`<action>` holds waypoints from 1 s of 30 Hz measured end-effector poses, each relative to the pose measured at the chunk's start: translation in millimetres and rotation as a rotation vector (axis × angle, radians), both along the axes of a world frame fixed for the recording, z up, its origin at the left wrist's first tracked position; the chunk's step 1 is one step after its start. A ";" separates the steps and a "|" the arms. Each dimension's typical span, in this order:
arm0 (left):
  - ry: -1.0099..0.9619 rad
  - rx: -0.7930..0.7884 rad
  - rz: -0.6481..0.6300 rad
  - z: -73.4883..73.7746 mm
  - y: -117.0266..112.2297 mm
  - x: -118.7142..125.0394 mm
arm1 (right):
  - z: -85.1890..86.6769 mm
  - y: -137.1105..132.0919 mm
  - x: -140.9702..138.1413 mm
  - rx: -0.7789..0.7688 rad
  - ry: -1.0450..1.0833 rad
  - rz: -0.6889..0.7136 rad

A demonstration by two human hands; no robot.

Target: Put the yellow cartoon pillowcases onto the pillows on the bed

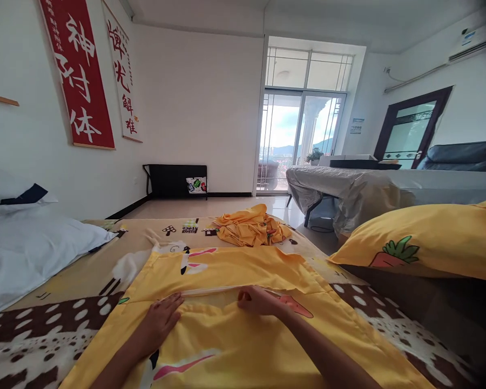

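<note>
L hand (162, 319) is resting flat w/o gripping, R hand (253, 300) is pinching yellow pillowcase (243, 351) by its slit (208, 300), and it is lying spread on patterned blanket (133, 265), seemingly unfilled, while carrot-print pillow (429, 232) is already sitting covered in yellow, white pillow (36, 254) not yet.

The bare left hand (164, 317) has slender fingers and joins a slim, smoothly outlined bare left forearm (119, 359), uncovered from the wrist to the view's lower edge. The bare right hand (259, 301) meets an equally uncovered right forearm (319, 346), widening gradually from a narrow wrist. Fingernail details are too small to tell.
</note>
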State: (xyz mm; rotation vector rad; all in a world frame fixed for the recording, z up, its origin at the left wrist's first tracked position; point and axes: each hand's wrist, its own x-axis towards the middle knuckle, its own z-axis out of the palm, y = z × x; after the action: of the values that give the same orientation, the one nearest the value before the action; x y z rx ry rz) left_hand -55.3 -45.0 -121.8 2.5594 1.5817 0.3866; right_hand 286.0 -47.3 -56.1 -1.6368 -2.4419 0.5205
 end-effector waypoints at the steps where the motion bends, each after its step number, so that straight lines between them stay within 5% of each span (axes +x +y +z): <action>1: 0.006 0.005 -0.005 -0.3 -0.6 0.8 | -1.8 3.2 -2.2 -0.004 -0.015 0.002; 7: 0.024 0.005 0.022 -2.5 -0.6 2.9 | 5.2 -8.2 -18.5 0.256 -0.096 -0.082; 10: 0.016 0.006 0.010 -5.2 -0.1 2.4 | 2.8 -38.9 -28.9 0.343 -0.107 0.089; 14: 0.024 0.025 0.011 -9.5 2.5 2.6 | -37.5 -81.3 -39.8 0.383 -0.179 0.453; 17: 0.033 0.040 0.019 -13.0 4.7 2.0 | -76.7 -95.1 -40.9 0.520 -0.286 0.442; 20: 0.044 0.065 0.001 -15.8 5.4 0.4 | -96.5 -95.8 -36.5 0.562 -0.300 0.411; 24: 0.079 0.046 0.005 -18.0 4.0 -0.5 | -92.1 -94.8 -31.3 0.548 -0.285 0.449; 30: 0.080 0.063 0.000 -16.5 1.5 1.1 | -63.5 -107.5 -30.5 0.505 -0.257 0.571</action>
State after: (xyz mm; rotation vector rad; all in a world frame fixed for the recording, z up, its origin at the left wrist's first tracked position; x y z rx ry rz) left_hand -54.2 -43.5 -138.3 2.6537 1.6206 0.3440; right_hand 255.5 -154.8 -119.6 -0.8463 -2.8972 -0.2647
